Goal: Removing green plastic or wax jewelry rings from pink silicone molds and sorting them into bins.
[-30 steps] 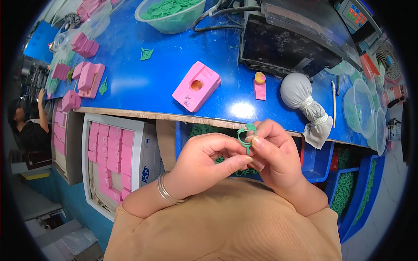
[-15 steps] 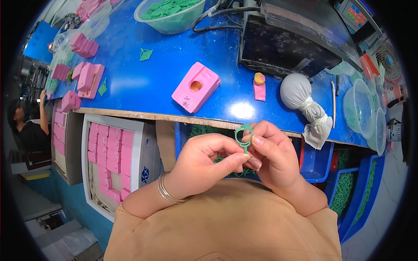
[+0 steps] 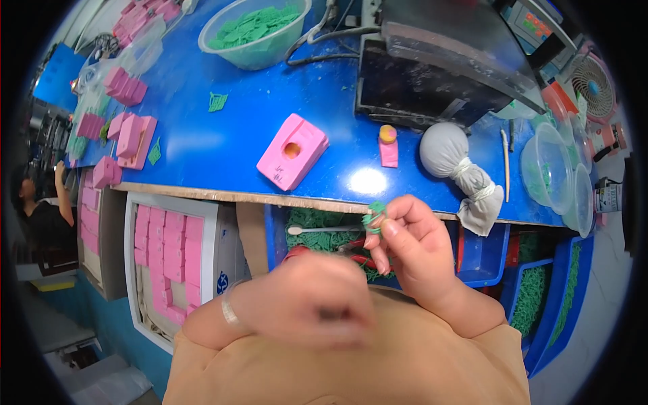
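Between the thumb and fingers of my right hand point(image 3: 422, 243) is a small green ring-shaped piece point(image 3: 374, 216), held up at the table's front edge. My left hand point(image 3: 307, 297) is smeared by motion in front of my chest, apart from the green piece. Its fingers cannot be made out. Below the hands, a blue drawer point(image 3: 275, 229) holds green scraps, a white-headed brush point(image 3: 295, 231) and a red-handled tool point(image 3: 361, 259), partly hidden. On the table beyond lies a pink mould block point(image 3: 292, 152) with a round hollow.
A small pink piece with a yellow end point(image 3: 389, 154), a tied grey cloth pouch point(image 3: 444, 150) and a thin stick point(image 3: 505, 165) lie on the blue table point(image 3: 223, 148). A bowl of green pieces point(image 3: 253, 54) and a dark machine point(image 3: 432, 81) stand behind. Left sits another person point(image 3: 44, 212).
My left hand has let go of the green ring-shaped piece and moved down toward my chest. My right hand keeps the piece, now turned. The view has shifted slightly.
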The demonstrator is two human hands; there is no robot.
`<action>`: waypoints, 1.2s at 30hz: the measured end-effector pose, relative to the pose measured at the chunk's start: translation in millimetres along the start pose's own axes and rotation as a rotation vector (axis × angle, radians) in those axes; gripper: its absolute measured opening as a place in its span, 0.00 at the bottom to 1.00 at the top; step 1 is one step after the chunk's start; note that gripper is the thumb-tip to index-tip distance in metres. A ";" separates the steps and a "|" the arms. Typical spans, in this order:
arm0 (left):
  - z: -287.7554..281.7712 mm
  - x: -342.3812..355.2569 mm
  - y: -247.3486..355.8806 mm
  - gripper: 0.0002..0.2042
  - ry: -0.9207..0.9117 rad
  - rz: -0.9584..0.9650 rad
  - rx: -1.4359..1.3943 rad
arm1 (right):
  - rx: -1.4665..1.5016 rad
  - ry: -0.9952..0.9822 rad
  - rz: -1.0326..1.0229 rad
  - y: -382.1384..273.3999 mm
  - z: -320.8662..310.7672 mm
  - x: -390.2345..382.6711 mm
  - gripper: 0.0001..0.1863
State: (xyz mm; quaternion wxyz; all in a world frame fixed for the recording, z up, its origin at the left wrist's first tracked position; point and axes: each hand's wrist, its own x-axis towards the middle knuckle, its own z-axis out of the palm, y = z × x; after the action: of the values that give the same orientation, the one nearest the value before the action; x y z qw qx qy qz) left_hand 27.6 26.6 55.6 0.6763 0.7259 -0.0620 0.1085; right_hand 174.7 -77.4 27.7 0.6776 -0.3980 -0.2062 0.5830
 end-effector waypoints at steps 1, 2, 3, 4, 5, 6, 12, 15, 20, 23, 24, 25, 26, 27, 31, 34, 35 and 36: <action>-0.7 6.5 11.7 0.04 -0.097 0.065 -0.084 | -0.029 0.016 -0.008 -1.8 -2.6 -3.0 0.04; -0.2 12.0 30.1 0.05 -0.183 0.127 -0.152 | -0.040 0.006 -0.038 -2.2 -1.8 -4.3 0.05; 2.1 12.4 37.5 0.05 -0.201 0.144 -0.143 | -0.052 -0.002 -0.070 -1.7 -0.4 -6.1 0.05; 5.0 10.5 45.9 0.06 -0.206 0.180 -0.100 | -0.058 -0.030 -0.108 -1.5 3.1 -8.1 0.06; 5.2 12.9 47.9 0.07 -0.226 0.220 -0.074 | -0.125 0.007 -0.150 -0.9 3.4 -7.9 0.05; 5.9 15.7 50.0 0.08 -0.246 0.260 -0.048 | -0.138 0.008 -0.160 -4.8 3.2 -8.4 0.06; 21.9 43.4 55.6 0.15 -0.355 0.473 0.054 | -0.836 0.077 -0.758 -33.2 -27.7 -20.7 0.11; 37.2 52.4 56.7 0.18 -0.363 0.556 0.115 | -0.910 0.329 -0.974 -44.8 -45.2 -27.9 0.11; 40.7 53.7 45.6 0.23 -0.411 0.626 0.197 | -0.604 0.535 -0.966 -46.3 -88.0 -20.1 0.10; 43.3 56.4 36.3 0.27 -0.448 0.648 0.231 | -0.626 0.542 -0.912 -39.2 -113.0 -21.1 0.10; 31.6 52.9 28.1 0.28 -0.441 0.669 0.218 | -0.678 0.540 -0.909 -34.8 -113.5 -13.1 0.09; 33.5 49.7 28.6 0.30 -0.438 0.664 0.239 | -0.693 0.517 -0.915 -32.2 -113.7 -13.0 0.09; 35.2 47.7 28.7 0.31 -0.434 0.659 0.258 | -0.701 0.511 -0.886 -33.7 -111.1 -14.8 0.10; 37.0 45.8 28.5 0.32 -0.431 0.654 0.276 | -0.693 0.500 -0.886 -33.3 -110.7 -15.9 0.10; 38.4 42.7 21.9 0.37 -0.448 0.646 0.347 | -0.709 0.503 -0.967 -31.1 -112.6 -16.2 0.11; 36.9 42.8 15.2 0.41 -0.462 0.633 0.377 | -0.651 0.489 -0.982 -33.8 -110.7 -14.4 0.11; 28.3 47.1 8.5 0.41 -0.466 0.623 0.367 | -0.609 0.503 -0.972 -35.2 -111.9 -13.5 0.12; 27.3 49.1 3.0 0.41 -0.466 0.613 0.358 | -0.548 0.539 -0.937 -38.6 -111.2 -13.2 0.11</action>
State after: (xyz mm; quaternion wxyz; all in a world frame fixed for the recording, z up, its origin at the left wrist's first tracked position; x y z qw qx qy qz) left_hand 76.5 2.0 68.7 0.4441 0.7849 -0.4064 0.1467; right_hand 278.5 -123.4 -6.3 0.7633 -0.5587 -0.3232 0.0269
